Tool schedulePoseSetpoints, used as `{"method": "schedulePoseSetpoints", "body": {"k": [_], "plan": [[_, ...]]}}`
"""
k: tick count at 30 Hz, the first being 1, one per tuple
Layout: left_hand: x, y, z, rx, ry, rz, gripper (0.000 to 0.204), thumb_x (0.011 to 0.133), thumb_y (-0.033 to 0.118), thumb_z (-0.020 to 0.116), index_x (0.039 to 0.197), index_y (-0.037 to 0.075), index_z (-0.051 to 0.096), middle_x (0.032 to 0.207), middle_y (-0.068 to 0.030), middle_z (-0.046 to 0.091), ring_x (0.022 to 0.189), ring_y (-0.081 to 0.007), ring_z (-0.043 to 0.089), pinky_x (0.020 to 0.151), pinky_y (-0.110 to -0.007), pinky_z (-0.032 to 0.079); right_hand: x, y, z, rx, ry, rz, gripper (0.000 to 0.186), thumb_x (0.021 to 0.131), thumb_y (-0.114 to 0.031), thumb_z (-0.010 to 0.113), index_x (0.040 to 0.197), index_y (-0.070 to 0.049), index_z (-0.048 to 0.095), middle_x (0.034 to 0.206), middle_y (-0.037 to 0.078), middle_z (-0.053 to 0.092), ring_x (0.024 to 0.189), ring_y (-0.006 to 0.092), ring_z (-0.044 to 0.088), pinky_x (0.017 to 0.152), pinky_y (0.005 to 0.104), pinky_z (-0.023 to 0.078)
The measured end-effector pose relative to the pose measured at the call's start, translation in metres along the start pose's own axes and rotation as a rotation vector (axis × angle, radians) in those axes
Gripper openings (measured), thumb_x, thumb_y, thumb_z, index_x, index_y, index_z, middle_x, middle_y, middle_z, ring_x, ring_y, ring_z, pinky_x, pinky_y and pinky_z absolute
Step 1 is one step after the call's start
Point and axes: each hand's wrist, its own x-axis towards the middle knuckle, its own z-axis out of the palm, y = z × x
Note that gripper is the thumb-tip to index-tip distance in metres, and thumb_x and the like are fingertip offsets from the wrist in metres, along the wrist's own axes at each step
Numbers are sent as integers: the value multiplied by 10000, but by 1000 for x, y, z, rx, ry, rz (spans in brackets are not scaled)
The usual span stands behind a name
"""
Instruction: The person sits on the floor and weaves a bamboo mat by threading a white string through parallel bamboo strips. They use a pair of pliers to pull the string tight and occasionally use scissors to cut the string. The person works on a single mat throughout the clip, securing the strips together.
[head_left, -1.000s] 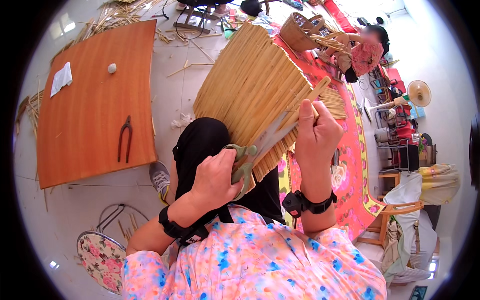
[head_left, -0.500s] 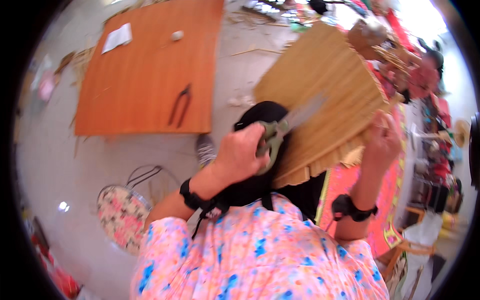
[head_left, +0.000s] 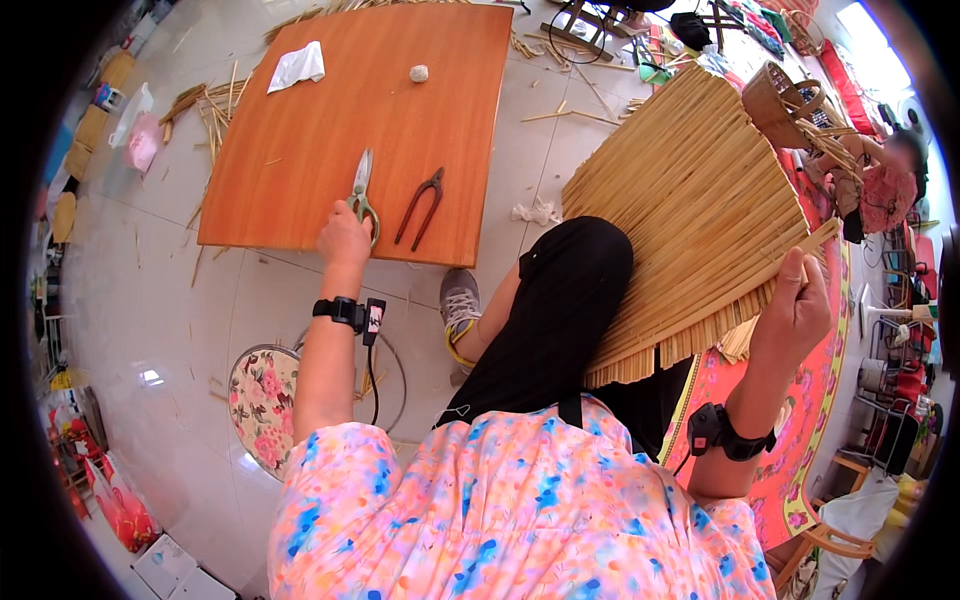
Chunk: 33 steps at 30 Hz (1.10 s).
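Observation:
My left hand (head_left: 345, 238) is at the near edge of the orange-brown table, its fingers closed on the green handles of a pair of scissors (head_left: 362, 178). The blades lie over the tabletop, pointing away from me. Beside them are dark pliers (head_left: 420, 207) with long handles. My right hand (head_left: 797, 305) pinches the right corner of a broad mat of straw-coloured stalks (head_left: 700, 190), where a flat pale strip (head_left: 818, 238) sticks out past the fingers. The mat leans across my lap beside my knee, its near edge uneven with cut ends.
The table (head_left: 330, 170) also bears a white paper (head_left: 297, 68) and a ball of twine (head_left: 418, 73). A round floral stool (head_left: 262, 405) stands at the left. Loose stalks (head_left: 215, 130) litter the floor. At the right are a pink mat (head_left: 730, 400), a basket (head_left: 778, 108) and another person (head_left: 885, 185).
My left hand has carried the scissors from above the stalk mat leftward to the table. My right hand stays at the mat's corner, slightly lower and farther right in view.

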Motion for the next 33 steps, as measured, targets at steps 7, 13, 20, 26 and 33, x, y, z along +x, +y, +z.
{"method": "schedulePoseSetpoints", "body": {"k": [7, 13, 20, 26, 33], "plan": [[-7, 19, 6, 142, 243, 11, 366, 823, 306, 692, 1007, 45, 513, 1017, -158, 551, 970, -328, 578, 703, -451, 528, -1, -3, -3, -15, -66, 53, 404, 986, -294, 525, 712, -8, 443, 558, 26, 328, 546, 89, 288, 469, 288, 257], [-40, 77, 12, -66, 151, 318, 325, 798, 320, 710, 948, 70, 566, 1025, -131, 499, 1000, -317, 533, 698, -419, 515, -2, -7, -3, -15, -59, 75, 408, 985, -288, 526, 704, -8, 430, 563, 44, 299, 543, 100, 279, 469, 295, 268], [-14, 80, 56, -744, -391, 159, 227, 866, 280, 652, 881, 66, 578, 879, -113, 607, 778, -242, 615, 643, -400, 512, 0, -6, 0, -68, -64, 11, 392, 955, -299, 557, 701, -10, 484, 540, 138, 396, 462, 228, 391, 453, 366, 312], [-61, 148, -56, -2024, -1013, 60, 256, 981, 261, 470, 849, 68, 575, 1035, -96, 628, 957, -178, 616, 807, -355, 515, -2, 5, 1, -5, -59, -21, 330, 951, -303, 554, 861, 12, 590, 549, 174, 458, 478, 345, 477, 463, 413, 359], [-151, 227, -136, -1649, -801, 712, 126, 949, 105, 496, 917, 15, 577, 1186, -89, 513, 1025, -185, 553, 869, -326, 453, -2, 2, -2, -29, -98, -11, 338, 953, -306, 555, 878, 21, 592, 541, 167, 461, 470, 333, 485, 455, 396, 367]]}}
